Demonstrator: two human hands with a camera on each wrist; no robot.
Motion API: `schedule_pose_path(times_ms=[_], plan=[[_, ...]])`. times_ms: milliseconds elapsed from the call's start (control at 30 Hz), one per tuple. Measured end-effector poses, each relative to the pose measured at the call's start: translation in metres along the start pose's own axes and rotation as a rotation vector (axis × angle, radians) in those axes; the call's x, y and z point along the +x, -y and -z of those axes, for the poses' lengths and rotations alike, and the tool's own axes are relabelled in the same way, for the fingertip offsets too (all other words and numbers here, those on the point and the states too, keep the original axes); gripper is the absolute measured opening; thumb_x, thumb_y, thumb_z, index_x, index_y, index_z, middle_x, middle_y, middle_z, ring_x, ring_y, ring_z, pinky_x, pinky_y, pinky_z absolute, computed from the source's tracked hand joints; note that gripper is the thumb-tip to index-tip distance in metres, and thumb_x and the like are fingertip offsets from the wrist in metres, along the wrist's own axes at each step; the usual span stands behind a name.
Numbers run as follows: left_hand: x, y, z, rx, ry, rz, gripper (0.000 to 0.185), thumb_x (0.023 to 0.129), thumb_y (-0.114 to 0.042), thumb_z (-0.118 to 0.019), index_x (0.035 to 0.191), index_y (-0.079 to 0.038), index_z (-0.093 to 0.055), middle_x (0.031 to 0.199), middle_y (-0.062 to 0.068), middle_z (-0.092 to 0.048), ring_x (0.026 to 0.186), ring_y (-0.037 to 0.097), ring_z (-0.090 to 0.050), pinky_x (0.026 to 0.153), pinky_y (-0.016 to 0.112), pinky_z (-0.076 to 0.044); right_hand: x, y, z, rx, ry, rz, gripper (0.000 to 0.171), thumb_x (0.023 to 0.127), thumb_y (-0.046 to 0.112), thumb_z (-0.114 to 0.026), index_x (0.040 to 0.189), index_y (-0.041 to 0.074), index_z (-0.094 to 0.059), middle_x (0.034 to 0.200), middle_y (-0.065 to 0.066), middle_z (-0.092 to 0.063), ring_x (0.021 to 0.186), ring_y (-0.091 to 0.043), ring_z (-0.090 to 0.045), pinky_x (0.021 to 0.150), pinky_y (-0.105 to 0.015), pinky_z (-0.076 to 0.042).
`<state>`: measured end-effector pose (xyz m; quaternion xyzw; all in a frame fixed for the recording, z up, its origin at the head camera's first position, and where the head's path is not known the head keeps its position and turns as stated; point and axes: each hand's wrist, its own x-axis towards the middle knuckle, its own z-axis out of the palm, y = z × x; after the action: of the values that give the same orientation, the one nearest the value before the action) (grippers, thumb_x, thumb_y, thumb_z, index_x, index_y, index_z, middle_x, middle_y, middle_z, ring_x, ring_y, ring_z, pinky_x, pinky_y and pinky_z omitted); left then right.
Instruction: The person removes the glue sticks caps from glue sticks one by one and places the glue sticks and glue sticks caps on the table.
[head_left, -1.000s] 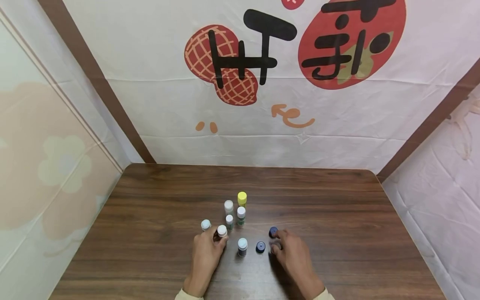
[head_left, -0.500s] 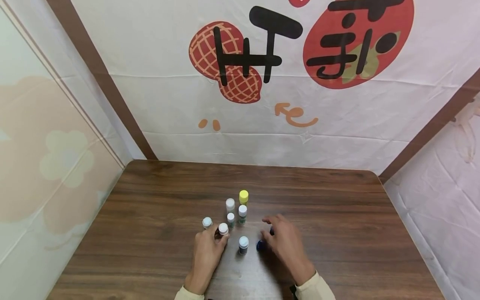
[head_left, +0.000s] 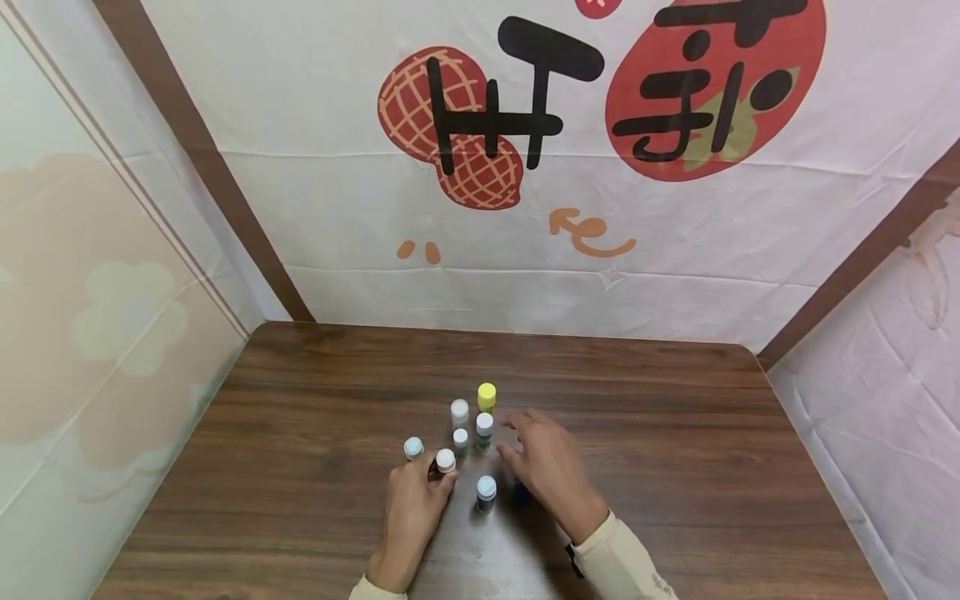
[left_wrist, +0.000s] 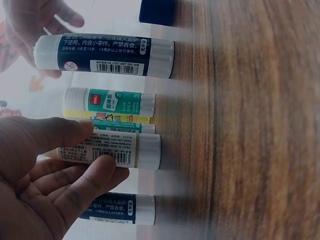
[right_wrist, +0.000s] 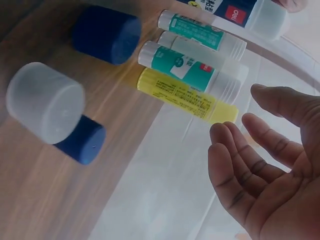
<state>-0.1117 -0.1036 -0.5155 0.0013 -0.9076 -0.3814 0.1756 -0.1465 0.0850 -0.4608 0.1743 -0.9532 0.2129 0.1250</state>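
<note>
Glue stick (left_wrist: 120, 146) in left fingers (left_wrist: 92, 181) — axis vertical, white end (head_left: 446, 459) up

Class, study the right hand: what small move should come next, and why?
Probably the right hand should ease over to the green-labelled glue stick next to the yellow stick and pinch it: it holds nothing, and its thumb and fingertips sit close by, while the left hand is busy gripping another stick.
</note>
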Motion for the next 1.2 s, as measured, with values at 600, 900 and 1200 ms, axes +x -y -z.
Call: schedule_pose_path(times_ms=[600,900,1200], plan=[[0.000,-0.002,-0.001,0.013,-0.019,-0.001,0.023,0.064,-0.002,-0.085,0.080,-0.007,-0.070,0.072,0.005,-0.071,0.067,0.021,-0.068,0.058,0.038,-0.051,0.021,0.010,-0.017,-0.072,0.026,0.087,0.036,0.080,0.025,-0.078,0.112,0.011,-0.068,0.095,-0.006,-0.064,0.069,-0.021,-0.063,0.055,-0.036,-0.050],[0.000,-0.005,-0.002,0.019,-0.009,0.022,0.023,0.064,-0.003,-0.086,0.082,-0.006,-0.071,0.074,0.007,-0.072,0.069,0.022,-0.069,0.060,0.039,-0.052,0.026,0.009,-0.024,-0.046,0.018,0.139,0.031,0.081,0.014,-0.074,0.111,0.010,-0.069,0.094,-0.007,-0.063,0.066,-0.020,-0.062,0.052,-0.034,-0.049],[0.001,-0.007,-0.004,0.017,-0.011,0.025,0.024,0.064,-0.002,-0.085,0.083,-0.006,-0.071,0.075,0.007,-0.072,0.069,0.021,-0.069,0.060,0.038,-0.053,0.023,0.002,-0.024,0.013,-0.025,0.169,0.024,0.081,0.009,-0.075,0.104,0.005,-0.070,0.093,-0.008,-0.065,0.075,-0.021,-0.066,0.063,-0.034,-0.053]])
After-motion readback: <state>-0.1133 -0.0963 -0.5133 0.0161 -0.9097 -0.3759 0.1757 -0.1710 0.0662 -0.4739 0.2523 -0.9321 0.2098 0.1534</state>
